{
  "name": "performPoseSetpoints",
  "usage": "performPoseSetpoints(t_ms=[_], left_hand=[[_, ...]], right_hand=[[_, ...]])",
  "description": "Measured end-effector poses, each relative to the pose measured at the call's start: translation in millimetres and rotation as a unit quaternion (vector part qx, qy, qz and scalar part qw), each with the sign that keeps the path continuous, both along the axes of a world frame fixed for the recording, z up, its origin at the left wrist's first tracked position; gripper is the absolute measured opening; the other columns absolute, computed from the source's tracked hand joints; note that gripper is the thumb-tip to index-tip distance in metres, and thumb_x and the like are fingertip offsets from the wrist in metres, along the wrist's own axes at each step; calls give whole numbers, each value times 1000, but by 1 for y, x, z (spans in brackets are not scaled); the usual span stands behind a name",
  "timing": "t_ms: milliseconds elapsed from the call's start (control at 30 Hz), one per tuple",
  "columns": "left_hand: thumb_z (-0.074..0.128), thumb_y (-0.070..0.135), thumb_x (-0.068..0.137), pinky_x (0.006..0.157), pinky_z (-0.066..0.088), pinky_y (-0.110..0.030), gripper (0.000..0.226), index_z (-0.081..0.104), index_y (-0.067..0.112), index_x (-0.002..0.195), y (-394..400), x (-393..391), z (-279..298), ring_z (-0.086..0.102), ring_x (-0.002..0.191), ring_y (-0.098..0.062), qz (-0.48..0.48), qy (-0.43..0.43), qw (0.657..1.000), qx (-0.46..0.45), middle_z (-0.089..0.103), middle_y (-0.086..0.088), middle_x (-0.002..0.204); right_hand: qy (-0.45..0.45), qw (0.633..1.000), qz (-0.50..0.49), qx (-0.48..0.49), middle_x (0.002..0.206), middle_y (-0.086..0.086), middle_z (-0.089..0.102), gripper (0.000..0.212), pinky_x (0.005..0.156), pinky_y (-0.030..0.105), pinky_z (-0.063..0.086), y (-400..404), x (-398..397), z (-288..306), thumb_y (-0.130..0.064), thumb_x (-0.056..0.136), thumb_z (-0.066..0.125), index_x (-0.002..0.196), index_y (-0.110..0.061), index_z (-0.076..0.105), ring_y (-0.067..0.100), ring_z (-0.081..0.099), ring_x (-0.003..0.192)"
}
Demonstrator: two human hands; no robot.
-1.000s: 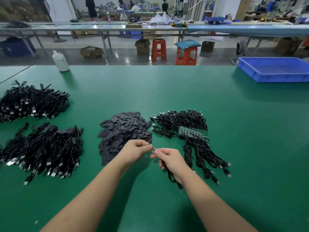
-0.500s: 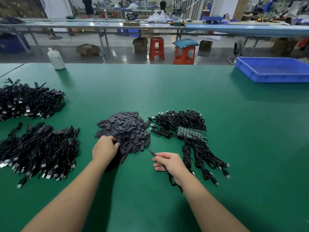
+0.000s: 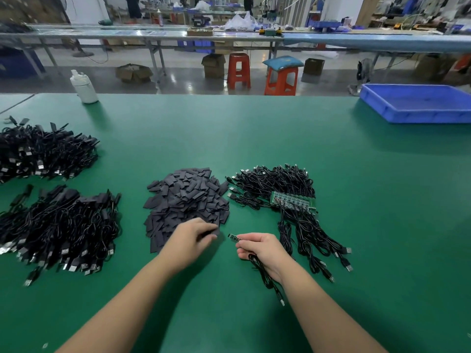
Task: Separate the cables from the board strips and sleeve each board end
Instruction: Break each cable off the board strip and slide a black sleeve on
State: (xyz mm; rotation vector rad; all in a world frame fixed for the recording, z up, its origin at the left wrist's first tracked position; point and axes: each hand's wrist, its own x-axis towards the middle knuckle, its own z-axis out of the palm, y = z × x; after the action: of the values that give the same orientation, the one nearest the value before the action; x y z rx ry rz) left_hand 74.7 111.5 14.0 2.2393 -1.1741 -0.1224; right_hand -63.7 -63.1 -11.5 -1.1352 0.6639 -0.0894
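A smooth green mat covers the table (image 3: 280, 138), matte and slightly sheened under the overhead light. At its centre lies a heap of flat, dark grey sleeve pieces (image 3: 186, 200) — short rectangular cuts with a soft, rubbery look, too many to count. The left hand (image 3: 190, 240) rests at the near edge of that heap, fingers curled and pinching one dark sleeve (image 3: 212, 233) between thumb and fingertips. Just beside it, apart from it, the right hand (image 3: 260, 250) grips a thin black cable (image 3: 265, 275) whose small green board end (image 3: 233, 237) sticks out past the thumb toward the left hand; the cable's metal plug trails back under the wrist onto the mat.

To the right of the sleeves sits a tangle of glossy black cables (image 3: 277, 184) soldered to one green circuit-board strip (image 3: 293, 201), with looped leads fanning toward the near side. On the left lie two further heaps of black cables with silvery plugs: a far one (image 3: 43, 154) and a near one (image 3: 58, 230).

At the table's far edge stand one white plastic bottle (image 3: 83, 86) and one shallow blue plastic tray (image 3: 418, 103). Beyond, on a shiny grey floor, are two orange plastic stools (image 3: 260, 73) — one topped with a blue cushion — several cardboard boxes, and a long metal-legged workbench (image 3: 178, 38) with cluttered stations behind it.
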Motion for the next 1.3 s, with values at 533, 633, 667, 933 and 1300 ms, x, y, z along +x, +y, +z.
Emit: performPoseSetpoints(t_ms=[533, 633, 667, 933, 1300], left_hand=[[70, 18, 90, 83, 40, -6, 22, 75, 17, 111, 0, -22, -14, 64, 90, -5, -29, 11, 999, -13, 72, 6, 101], [69, 18, 90, 83, 45, -15, 21, 75, 16, 110, -1, -22, -13, 65, 89, -11, -44, -9, 999, -9, 72, 3, 100], [68, 18, 91, 83, 48, -20, 20, 75, 16, 110, -1, -21, -13, 65, 89, -13, -53, -17, 998, -1, 71, 3, 99], [60, 22, 96, 82, 51, -30, 22, 68, 22, 116, -2, -20, -10, 65, 90, -16, -110, -81, 986, 94, 66, 7, 105], [56, 7, 92, 81, 51, -33, 39, 61, 26, 126, -9, -15, -3, 63, 93, -17, -130, -134, 971, 150, 60, 8, 108]], right_hand=[[19, 994, 86, -64, 79, 11, 71, 16, 65, 24, 56, -1, -4, 6, 1, 92, 64, 107, 1, 69, 16, 66, 65], [18, 993, 92, -71, 78, 11, 72, 15, 67, 25, 56, -1, -4, 4, 1, 92, 65, 106, -1, 70, 17, 66, 67], [19, 993, 94, -74, 78, 11, 72, 15, 68, 25, 56, -1, -4, 3, 1, 91, 65, 105, -1, 70, 18, 66, 67], [28, 988, 114, -99, 79, 10, 73, 15, 70, 25, 56, -2, -3, 0, -1, 92, 65, 106, -1, 71, 17, 68, 69], [12, 994, 93, -47, 78, 11, 73, 15, 66, 26, 57, -3, -4, 0, 0, 93, 64, 107, 2, 67, 19, 68, 67]])
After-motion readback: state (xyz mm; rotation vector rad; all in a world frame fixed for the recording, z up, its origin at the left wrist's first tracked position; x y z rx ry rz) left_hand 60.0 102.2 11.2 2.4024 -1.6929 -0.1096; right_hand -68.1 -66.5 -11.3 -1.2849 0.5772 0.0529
